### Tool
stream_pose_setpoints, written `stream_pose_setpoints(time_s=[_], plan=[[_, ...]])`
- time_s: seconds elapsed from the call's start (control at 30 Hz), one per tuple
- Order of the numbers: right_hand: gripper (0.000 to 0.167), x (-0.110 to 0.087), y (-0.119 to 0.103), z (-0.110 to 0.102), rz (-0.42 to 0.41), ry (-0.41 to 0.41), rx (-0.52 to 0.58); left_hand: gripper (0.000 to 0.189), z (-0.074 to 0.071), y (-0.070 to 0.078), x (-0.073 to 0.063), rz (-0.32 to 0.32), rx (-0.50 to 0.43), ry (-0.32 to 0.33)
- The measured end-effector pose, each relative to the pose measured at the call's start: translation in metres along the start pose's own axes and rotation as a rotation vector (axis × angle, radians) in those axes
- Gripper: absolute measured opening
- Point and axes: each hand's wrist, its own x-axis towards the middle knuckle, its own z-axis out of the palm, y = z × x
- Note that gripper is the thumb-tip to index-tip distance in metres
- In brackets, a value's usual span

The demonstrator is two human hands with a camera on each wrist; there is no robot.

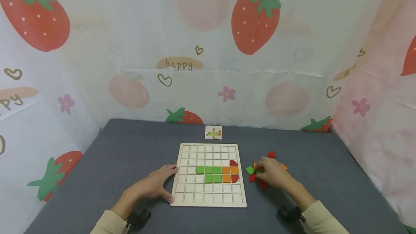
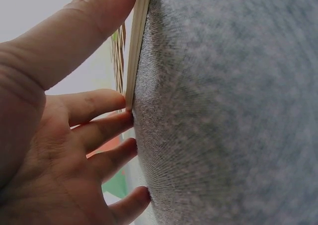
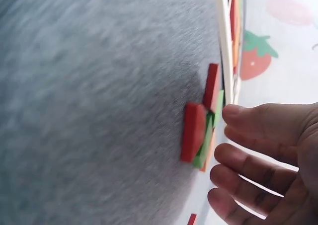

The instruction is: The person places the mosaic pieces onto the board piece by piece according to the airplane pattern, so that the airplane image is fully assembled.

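Note:
A pale wooden grid board [image 1: 191,198] lies flat on the table. Set in its cells are several green square tiles [image 1: 209,170], several orange square tiles [image 1: 226,178] and two red rounded tiles [image 1: 233,163]. My left hand [image 1: 156,183] spreads along the board's left edge, thumb near the front corner, fingertips touching the rim [image 2: 135,51]. Right of the board, my right hand [image 1: 274,172] reaches over a loose pile of tiles, thumb and forefinger close together. A red tile [image 3: 193,132] and a green tile [image 3: 204,144] lie just by its fingertips; nothing shows between them.
A small pattern card [image 1: 213,133] lies behind the board. Loose red tiles [image 1: 271,154] and an orange tile [image 1: 284,167] lie around the right hand. Strawberry-print cloth [image 1: 208,46] stands at the back and sides of the dark grey table [image 1: 143,143].

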Motion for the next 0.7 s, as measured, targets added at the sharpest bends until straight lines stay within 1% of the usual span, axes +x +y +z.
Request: stream_pose_setpoints(time_s=[0.23,0.5,0.7], plan=[[0.012,-0.0053,0.0044,0.0011,0.049,-0.038,-0.041,0.101,0.0013,0.0006,-0.0010,0.006,-0.003,0.002],[0.009,-0.0036,-0.0012,0.0001,0.000,-0.046,-0.055,0.102,0.0000,-0.0004,-0.0011,-0.002,0.004,0.000],[0.010,-0.0032,-0.0013,0.0009,0.003,-0.036,-0.064,0.101,-0.0010,0.0006,-0.0004,-0.001,-0.004,-0.004]])
